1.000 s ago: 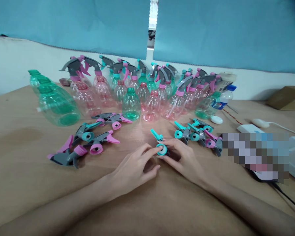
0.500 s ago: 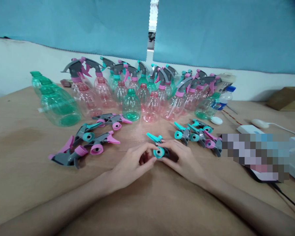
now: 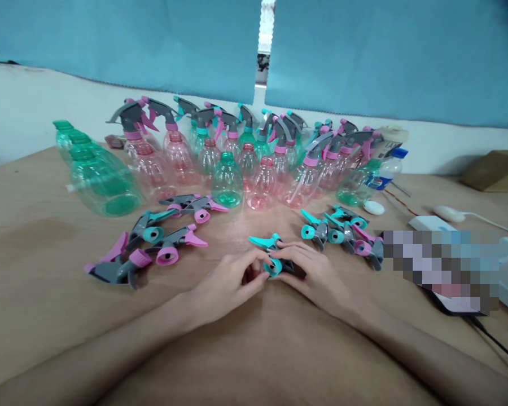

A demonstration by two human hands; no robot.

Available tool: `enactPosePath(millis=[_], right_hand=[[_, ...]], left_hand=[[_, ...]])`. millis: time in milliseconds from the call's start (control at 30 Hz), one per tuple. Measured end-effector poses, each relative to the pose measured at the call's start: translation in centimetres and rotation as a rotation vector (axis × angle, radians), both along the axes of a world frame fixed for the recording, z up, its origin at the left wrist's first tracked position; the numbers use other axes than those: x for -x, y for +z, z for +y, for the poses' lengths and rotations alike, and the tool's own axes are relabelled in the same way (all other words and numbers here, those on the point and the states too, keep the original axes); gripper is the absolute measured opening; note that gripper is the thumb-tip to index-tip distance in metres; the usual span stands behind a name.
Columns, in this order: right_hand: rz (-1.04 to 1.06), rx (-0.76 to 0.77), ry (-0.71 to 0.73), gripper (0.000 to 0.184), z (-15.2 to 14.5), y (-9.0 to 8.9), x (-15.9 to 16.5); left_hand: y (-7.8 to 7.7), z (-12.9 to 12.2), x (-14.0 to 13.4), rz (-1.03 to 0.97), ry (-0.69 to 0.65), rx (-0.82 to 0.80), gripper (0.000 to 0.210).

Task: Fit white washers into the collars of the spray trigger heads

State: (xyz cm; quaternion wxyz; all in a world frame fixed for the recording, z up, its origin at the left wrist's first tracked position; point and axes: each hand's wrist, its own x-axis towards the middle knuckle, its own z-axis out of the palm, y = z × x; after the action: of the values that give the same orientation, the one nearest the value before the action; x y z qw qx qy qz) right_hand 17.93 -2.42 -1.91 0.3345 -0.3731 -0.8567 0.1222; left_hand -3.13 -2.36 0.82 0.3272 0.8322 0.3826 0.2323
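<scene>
Between my two hands, low over the table, is a grey spray trigger head (image 3: pixel 272 267) with a turquoise collar and lever; the collar's opening faces me. My left hand (image 3: pixel 232 279) pinches the collar from the left with thumb and fingertips. From the other side, my right hand (image 3: pixel 311 270) grips the grey body, its thumb by the collar. Loose pink-and-grey trigger heads (image 3: pixel 167 255) and a turquoise one (image 3: pixel 153 234) lie to the left. More turquoise trigger heads (image 3: pixel 314 232) lie to the right, with a pink one (image 3: pixel 361 247) among them.
Behind stand several open pink bottles (image 3: pixel 262 189) and green bottles (image 3: pixel 227 186). Bottles with trigger heads fitted (image 3: pixel 278 144) fill the back. On the right are a blurred-out phone (image 3: pixel 449 276), a white charger (image 3: pixel 434 224), cables and a blue-capped bottle (image 3: pixel 392 169).
The turquoise trigger head has turned slightly in my hands, its lever tipping left and its collar dropping a little. My hands have barely moved.
</scene>
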Motion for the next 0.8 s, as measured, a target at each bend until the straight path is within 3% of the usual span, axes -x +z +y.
enactPosePath(millis=[533,800], right_hand=[[0.038,-0.04,0.093,0.02,-0.59,0.17,0.05],[0.021,-0.05,0.079,0.021,-0.89,0.12,0.02]], left_hand=[[0.13,-0.54,-0.27,0.059,-0.013,-0.144,0.004],[0.31,-0.41,-0.04,0.054,-0.038,-0.088,0.009]])
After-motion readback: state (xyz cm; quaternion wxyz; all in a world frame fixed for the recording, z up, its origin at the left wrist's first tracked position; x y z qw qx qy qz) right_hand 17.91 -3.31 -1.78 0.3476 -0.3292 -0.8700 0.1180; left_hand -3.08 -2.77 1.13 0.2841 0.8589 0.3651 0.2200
